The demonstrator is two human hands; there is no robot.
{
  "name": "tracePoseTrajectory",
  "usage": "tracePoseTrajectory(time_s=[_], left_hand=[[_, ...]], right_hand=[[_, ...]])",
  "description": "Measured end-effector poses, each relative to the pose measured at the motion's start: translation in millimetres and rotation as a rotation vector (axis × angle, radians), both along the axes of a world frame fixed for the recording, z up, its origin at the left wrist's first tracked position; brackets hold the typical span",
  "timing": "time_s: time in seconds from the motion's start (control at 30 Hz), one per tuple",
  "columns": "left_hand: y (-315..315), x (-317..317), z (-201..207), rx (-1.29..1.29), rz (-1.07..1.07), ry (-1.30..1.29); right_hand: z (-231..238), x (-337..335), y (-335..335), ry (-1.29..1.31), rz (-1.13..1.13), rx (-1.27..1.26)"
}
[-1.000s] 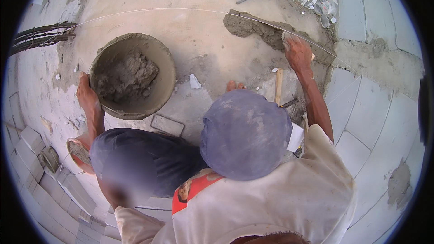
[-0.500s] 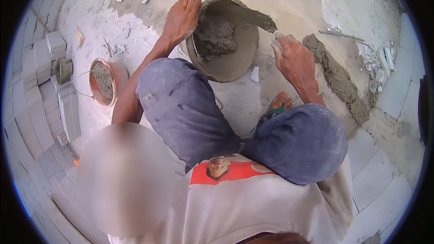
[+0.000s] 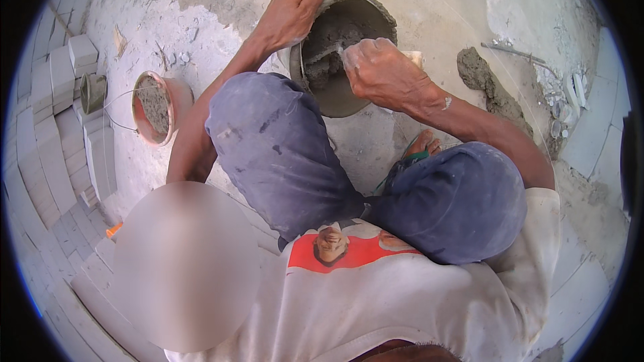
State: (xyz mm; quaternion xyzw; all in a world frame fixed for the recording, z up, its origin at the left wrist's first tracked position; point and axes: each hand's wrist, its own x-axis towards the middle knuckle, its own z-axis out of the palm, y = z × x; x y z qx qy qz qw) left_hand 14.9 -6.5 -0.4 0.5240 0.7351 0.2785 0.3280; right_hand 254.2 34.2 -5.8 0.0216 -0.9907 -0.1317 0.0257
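Note:
A bucket (image 3: 342, 102) coated with grey mortar is tilted towards me on the floor beyond my knees. My left hand (image 3: 290, 19) is closed on its upper left rim, thumb along the edge. Wet mortar (image 3: 349, 21) lies inside. Over the bucket's mouth, my right hand (image 3: 386, 75) is closed around a trowel (image 3: 417, 59), whose pale handle end sticks out on the right. Its thin metal shank shows left of the knuckles, and the blade is down in the mortar, mostly hidden.
A strip of mortar (image 3: 477, 75) lies on the floor to the right, partly behind my forearm. At left stand a reddish bucket (image 3: 180, 110) of grey material, a small dark pail (image 3: 93, 94) and stacked pale blocks (image 3: 60, 80). A string (image 3: 463, 37) crosses the floor at right.
My right hand has swung left with the trowel, from beside the bucket to over its mouth, and the blade has gone into the mortar. My left hand keeps its hold on the rim.

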Motion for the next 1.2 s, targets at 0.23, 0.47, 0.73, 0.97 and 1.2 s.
tracePoseTrajectory(time_s=[0.23, 0.47, 0.73, 0.97, 1.2], left_hand=[[-18, -1, -9, 0.108, 0.127, -0.106], [-24, 4, -19, 0.177, 0.23, -0.294], [-41, 2, -28, 0.348, 0.303, -0.37], [-39, -12, -22, 0.269, 0.373, -0.223], [-31, -37, -32, 0.413, 0.241, 0.303]], right_hand=[[-41, 67, 3, 0.14, -0.637, -0.635], [-90, 52, -6, -0.025, -0.684, -1.26], [-83, 22, -32, -0.031, -0.523, -1.423], [-67, 28, -40, 0.074, -0.637, -1.674], [-37, 67, -8, 0.09, -0.759, -1.853]])
